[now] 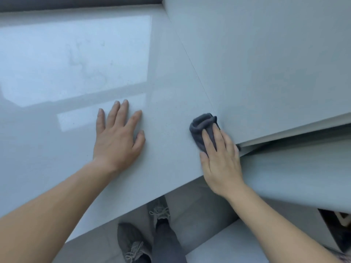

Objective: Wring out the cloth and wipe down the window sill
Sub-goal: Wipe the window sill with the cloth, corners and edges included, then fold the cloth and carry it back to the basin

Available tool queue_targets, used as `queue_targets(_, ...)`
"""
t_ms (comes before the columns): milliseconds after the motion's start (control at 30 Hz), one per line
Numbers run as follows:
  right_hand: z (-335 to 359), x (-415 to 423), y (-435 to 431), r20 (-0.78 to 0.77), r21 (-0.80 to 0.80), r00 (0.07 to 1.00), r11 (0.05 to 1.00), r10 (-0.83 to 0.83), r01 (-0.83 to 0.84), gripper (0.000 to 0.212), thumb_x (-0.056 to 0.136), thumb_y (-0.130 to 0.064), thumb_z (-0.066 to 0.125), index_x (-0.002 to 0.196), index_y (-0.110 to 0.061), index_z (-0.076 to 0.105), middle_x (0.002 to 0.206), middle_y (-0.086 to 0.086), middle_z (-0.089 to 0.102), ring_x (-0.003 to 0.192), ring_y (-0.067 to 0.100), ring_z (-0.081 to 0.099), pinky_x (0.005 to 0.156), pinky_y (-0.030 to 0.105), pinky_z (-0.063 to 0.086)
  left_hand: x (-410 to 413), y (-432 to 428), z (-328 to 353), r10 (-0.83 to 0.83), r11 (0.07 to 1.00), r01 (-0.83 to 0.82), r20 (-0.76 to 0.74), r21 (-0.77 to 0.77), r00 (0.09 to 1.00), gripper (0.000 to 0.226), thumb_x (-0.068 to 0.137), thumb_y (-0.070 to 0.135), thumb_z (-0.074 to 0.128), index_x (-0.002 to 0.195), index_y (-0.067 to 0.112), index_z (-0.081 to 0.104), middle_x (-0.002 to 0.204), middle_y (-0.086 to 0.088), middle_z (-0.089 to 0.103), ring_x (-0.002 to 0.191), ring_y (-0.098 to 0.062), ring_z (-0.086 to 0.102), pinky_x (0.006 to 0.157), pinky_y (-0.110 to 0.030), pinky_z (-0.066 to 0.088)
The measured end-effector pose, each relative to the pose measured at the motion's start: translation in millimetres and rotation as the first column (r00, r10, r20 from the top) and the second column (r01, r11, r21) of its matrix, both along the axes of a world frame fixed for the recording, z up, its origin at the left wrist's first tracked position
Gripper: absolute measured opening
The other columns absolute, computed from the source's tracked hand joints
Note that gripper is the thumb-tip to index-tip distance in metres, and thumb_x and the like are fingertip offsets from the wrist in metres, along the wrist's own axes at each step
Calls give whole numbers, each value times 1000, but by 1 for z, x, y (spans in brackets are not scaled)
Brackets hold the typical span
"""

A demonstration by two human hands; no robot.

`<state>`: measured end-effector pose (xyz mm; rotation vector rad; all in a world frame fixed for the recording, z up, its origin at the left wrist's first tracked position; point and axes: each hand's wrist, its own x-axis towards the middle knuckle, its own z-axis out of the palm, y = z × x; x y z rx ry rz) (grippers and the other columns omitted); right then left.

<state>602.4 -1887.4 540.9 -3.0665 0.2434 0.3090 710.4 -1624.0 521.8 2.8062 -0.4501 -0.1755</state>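
Observation:
A small dark grey cloth [202, 126] lies bunched on the glossy pale grey window sill [167, 88], right against the side wall at the sill's right end. My right hand [221, 160] presses flat on the cloth with straight fingers, covering its near half. My left hand [117, 137] rests flat on the bare sill with fingers spread, about a hand's width left of the cloth.
A pale side wall [266, 63] rises at the right of the sill, and its lower edge overhangs a lower ledge [294, 177]. The dark window frame [76, 2] runs along the top. Below the sill's front edge stand my grey shoes [133, 242] on a tiled floor.

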Motion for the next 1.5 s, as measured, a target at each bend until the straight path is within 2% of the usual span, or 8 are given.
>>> queue_targets(300, 0, -38, 0, 93, 126, 994, 991, -48, 36, 60, 92, -43, 38, 147, -21, 40, 161, 5, 25, 142, 31, 26, 110, 54, 25, -34, 26, 16, 92, 985, -86, 33, -151, 995, 51, 93, 36, 37, 139, 18, 48, 159, -13, 29, 151, -27, 16, 121, -57, -3)
queue_targets(467, -5, -71, 65, 135, 142, 973, 968, 187, -206, 57, 92, -40, 43, 146, -23, 41, 159, 7, 27, 140, 33, 30, 111, 52, 24, -90, 77, 15, 171, 975, -172, -22, -141, 985, 51, 94, 40, 35, 136, 17, 53, 158, -11, 33, 150, -26, 19, 122, -54, 0)
queue_targets(733, 5, -62, 192, 82, 223, 783, 755, 616, -617, 72, 72, -17, 53, 143, -26, 45, 155, 4, 37, 133, 30, 39, 105, 43, 28, -139, 132, 34, 303, 893, -335, -147, -301, 941, 45, 97, 44, 35, 120, 22, 67, 139, 1, 55, 130, -22, 45, 109, -47, 34)
queue_targets(900, 19, -43, 177, 105, 584, 820, 633, 562, -509, 69, 79, -10, 59, 144, -22, 40, 146, -8, 44, 124, 19, 44, 101, 40, 39, -150, 120, 54, 321, 832, -432, -333, -349, 887, 36, 92, 49, 45, 112, 28, 65, 107, 13, 60, 97, -6, 57, 88, -38, 49)
queue_targets(1000, 39, -35, 176, -95, 841, 939, 531, 330, -101, 54, 83, -16, 64, 129, -34, 44, 129, -18, 54, 119, 2, 51, 98, 27, 44, -144, 105, 68, 384, 672, -644, -573, -365, 724, 19, 91, 45, 58, 104, 32, 61, 102, 7, 65, 90, -9, 65, 80, -38, 55)
queue_targets(1133, 66, -30, 176, -170, 885, 949, 464, 265, 29, 33, 78, -15, 71, 98, -33, 53, 114, -24, 62, 103, 0, 61, 84, 20, 47, -137, 97, 96, 278, 132, -921, -878, -367, 389, 27, 85, 23, 75, 91, 4, 56, 97, -19, 68, 81, -23, 74, 70, -43, 63)
queue_targets(1367, 154, -27, 185, -298, 884, 916, 440, 267, 159, 58, 73, -40, 81, 123, -42, 51, 125, -19, 58, 109, -6, 59, 90, 19, 51, -160, 115, 165, 254, -157, -846, -848, -510, 464, 23, 83, 11, 76, 88, 9, 54, 84, -13, 64, 76, -22, 69, 67, -32, 56)
queue_targets(1500, 191, -22, 210, -460, 865, 804, 393, 377, 311, 32, 83, -44, 71, 111, -29, 66, 108, -4, 73, 98, 11, 70, 87, 35, 56, -191, 139, 213, 271, -377, -733, -824, -566, 497, 22, 86, 2, 69, 92, 12, 50, 85, -13, 69, 78, -25, 66, 67, -33, 54)
